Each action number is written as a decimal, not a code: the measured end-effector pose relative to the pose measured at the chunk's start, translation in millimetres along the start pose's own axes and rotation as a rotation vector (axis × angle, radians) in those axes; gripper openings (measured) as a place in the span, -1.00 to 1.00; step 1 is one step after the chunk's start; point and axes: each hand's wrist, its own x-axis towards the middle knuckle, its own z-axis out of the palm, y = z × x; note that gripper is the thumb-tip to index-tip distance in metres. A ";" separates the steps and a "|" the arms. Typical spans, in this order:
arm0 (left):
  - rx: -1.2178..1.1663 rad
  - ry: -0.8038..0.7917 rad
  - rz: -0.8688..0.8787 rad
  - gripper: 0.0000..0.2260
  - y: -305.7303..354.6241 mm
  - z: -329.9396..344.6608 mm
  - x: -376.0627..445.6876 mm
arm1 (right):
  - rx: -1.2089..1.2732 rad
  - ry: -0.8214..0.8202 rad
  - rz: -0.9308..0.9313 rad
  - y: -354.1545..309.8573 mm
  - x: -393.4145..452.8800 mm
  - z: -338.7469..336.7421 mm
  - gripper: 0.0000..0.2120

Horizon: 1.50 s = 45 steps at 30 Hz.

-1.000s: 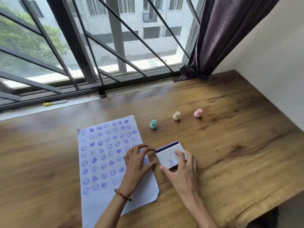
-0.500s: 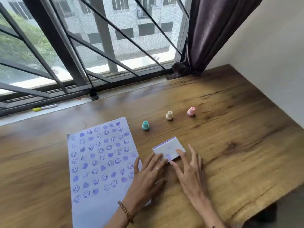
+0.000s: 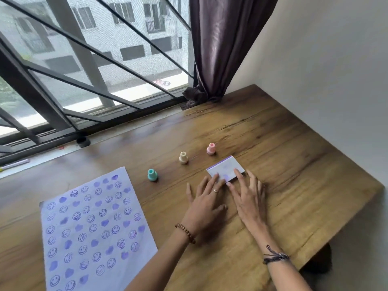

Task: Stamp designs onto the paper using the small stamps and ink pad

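Observation:
The closed ink pad (image 3: 225, 168), a white box with a purple edge, lies flat on the wooden table (image 3: 294, 185). My left hand (image 3: 204, 203) and my right hand (image 3: 247, 198) lie flat with spread fingers, their fingertips on the pad's near edge. Three small stamps stand upright beyond: teal (image 3: 152, 175), cream (image 3: 183, 157) and pink (image 3: 210, 148). The paper (image 3: 94, 229), covered with several purple smileys and hearts, lies at the left, apart from both hands.
A barred window (image 3: 84, 80) runs along the table's far edge, with a dark curtain (image 3: 218, 49) at its right end. A white wall (image 3: 325, 80) borders the table's right side. A small black cap (image 3: 83, 141) and a pen (image 3: 14, 164) lie on the sill.
The ink pad's lid went down. Both hands pushed the pad away from the paper, up towards the cream and pink stamps. The left hand left the paper.

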 end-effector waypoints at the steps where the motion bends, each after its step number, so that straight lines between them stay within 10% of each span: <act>1: -0.010 0.011 0.002 -0.39 -0.7 1.7 -1.1 | -0.005 0.005 0.000 0.1 -0.5 0.0 -0.48; 9: -0.173 -0.061 0.005 -0.32 -5.7 -26.4 -14.6 | 0.103 0.007 -0.035 2.4 -10.5 -2.2 -0.36; 23: -0.116 0.595 -0.398 -0.79 -106.8 -57.0 -272.4 | 0.288 -0.426 -0.538 -126.6 -153.9 25.2 -0.50; 30: -0.008 0.339 -0.508 -0.39 -126.0 -38.3 -303.1 | 0.218 -0.364 -0.485 -129.3 -155.0 28.0 -0.57; 45: 0.020 0.338 -0.431 -0.47 -123.0 -53.4 -291.1 | 0.175 -0.342 -0.501 -145.4 -167.2 12.1 -0.51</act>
